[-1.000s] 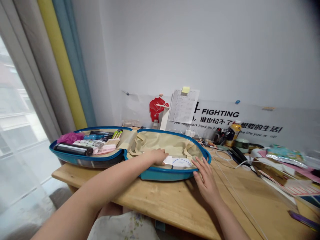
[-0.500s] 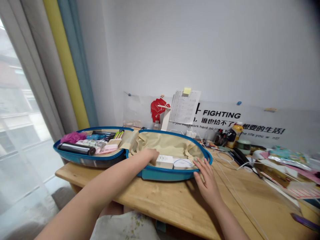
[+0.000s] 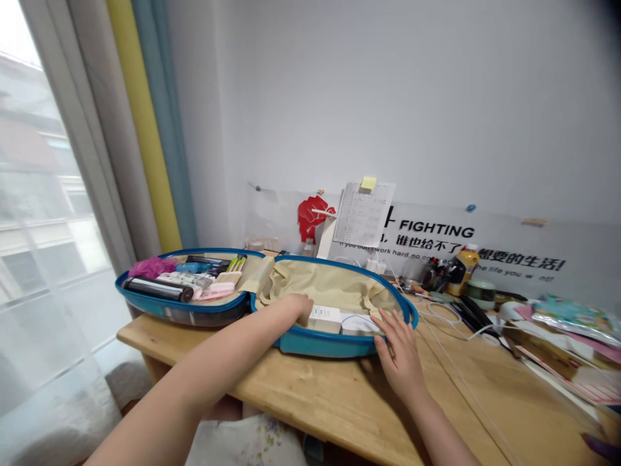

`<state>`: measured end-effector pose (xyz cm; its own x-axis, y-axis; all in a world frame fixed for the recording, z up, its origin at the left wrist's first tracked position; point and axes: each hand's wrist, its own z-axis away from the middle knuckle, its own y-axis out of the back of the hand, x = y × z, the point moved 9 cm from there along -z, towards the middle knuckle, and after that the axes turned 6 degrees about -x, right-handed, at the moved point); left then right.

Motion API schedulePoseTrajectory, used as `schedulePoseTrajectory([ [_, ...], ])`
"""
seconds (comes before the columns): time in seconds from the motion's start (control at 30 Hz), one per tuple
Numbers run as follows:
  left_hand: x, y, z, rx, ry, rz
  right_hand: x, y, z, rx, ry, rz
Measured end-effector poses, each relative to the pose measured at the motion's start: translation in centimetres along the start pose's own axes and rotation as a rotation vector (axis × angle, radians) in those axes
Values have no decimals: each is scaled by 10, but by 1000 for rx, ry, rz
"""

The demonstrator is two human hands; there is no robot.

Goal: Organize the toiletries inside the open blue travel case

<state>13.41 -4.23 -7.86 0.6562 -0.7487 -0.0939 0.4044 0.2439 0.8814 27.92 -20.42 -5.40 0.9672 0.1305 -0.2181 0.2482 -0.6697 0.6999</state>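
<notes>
White boxes [image 3: 324, 318] lie beside the left hand [image 3: 295, 308], inside the suitcase [image 3: 326, 344].

Single head-worn camera, looking forward and down from above and behind the left hand [image 3: 295, 307] and right hand [image 3: 400, 353]. Wooden surface [image 3: 320, 404] close below, filling the lower frame; open blue suitcase [image 3: 330, 344] mid-frame, at arm's reach; wall [image 3: 388, 110] farther behind. Window [image 3: 43, 213] at left edge; top-right corner dark, possibly lens vignetting
</notes>
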Motion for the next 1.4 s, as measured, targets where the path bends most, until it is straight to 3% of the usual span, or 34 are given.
schedulePoseTrajectory([
  [0.23,-4,4,6,2,-47,58,7,-1,3,32,21,-25],
  [0.3,-7,14,14,97,-82,93,8,-1,3,44,33,-25],
  [0.4,-29,38,40,356,-132,154,10,-3,4,52,35,-24],
  [0.47,-62,49,62,498,-92,168,12,-4,4,50,30,-24],
  [0.53,-112,51,81,552,62,168,12,-4,4,45,25,-24],
  [0.6,-174,38,96,479,339,192,12,-5,4,45,20,-20],
  [0.67,-219,20,108,382,498,213,11,-3,3,55,17,-17],
  [0.77,-257,-8,117,273,626,233,9,-2,3,55,27,-16],
  [0.93,-266,-31,114,201,702,239,9,-2,3,51,20,-11],
  [1.2,-256,-32,100,176,744,178,9,-2,5,54,35,-5],
  [1.4,-287,-31,108,143,710,226,9,-3,6,49,47,1],
])
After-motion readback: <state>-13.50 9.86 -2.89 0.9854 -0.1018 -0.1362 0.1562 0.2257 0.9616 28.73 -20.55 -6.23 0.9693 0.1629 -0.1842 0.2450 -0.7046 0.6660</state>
